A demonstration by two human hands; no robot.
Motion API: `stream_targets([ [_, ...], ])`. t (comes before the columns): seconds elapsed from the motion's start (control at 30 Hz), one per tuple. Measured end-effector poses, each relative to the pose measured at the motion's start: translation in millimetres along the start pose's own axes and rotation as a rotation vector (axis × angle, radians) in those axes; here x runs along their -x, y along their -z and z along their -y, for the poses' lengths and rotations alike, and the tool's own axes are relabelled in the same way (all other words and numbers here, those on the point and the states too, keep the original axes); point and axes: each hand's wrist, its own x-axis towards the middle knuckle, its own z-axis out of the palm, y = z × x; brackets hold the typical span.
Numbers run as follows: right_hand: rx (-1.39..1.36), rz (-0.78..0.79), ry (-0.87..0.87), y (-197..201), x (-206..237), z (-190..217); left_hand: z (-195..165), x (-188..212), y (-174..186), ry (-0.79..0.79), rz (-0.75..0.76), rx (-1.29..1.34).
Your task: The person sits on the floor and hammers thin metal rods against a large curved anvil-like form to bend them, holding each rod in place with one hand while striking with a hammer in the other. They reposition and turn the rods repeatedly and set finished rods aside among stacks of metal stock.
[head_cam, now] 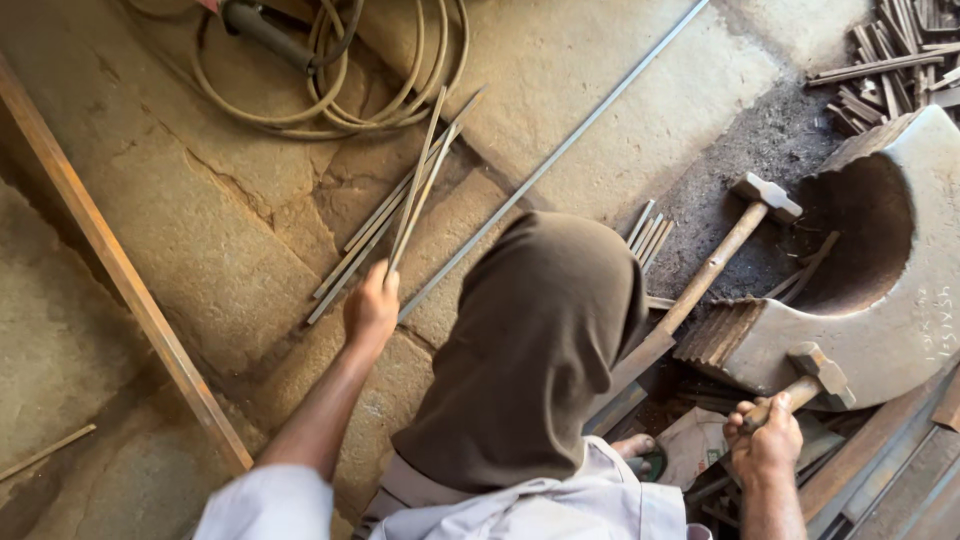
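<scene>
My left hand [370,308] reaches forward over the stone floor and grips the near ends of two thin metal rods [418,180], which slant up and away from it. Several more such rods [352,255] lie on the floor beside them. My right hand [764,442] is closed around the wooden handle of a small hammer [820,372], whose steel head rests by the edge of a big grey metal block [900,300] with a rounded hollow. My bent knee [540,340] in brown cloth sits between the two hands.
A second, long-handled hammer [745,225] leans against the block. One long thin rod [560,150] crosses the floor diagonally. A coiled hose [330,100] lies at the top, a rusty bar [120,270] at the left, and scrap metal strips [890,60] at the top right.
</scene>
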Motion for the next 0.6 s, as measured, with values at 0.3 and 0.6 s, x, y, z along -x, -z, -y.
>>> stream_targets([
  [0.3,-0.067,0.128,0.000,26.0,22.4,18.2,-24.9,-77.2,15.4,0.022,0.513,-0.540],
  [0.6,-0.234,0.069,-0.120,-42.4,55.2,53.7,-204.4,-188.7,68.5,-0.054,0.836,0.069],
])
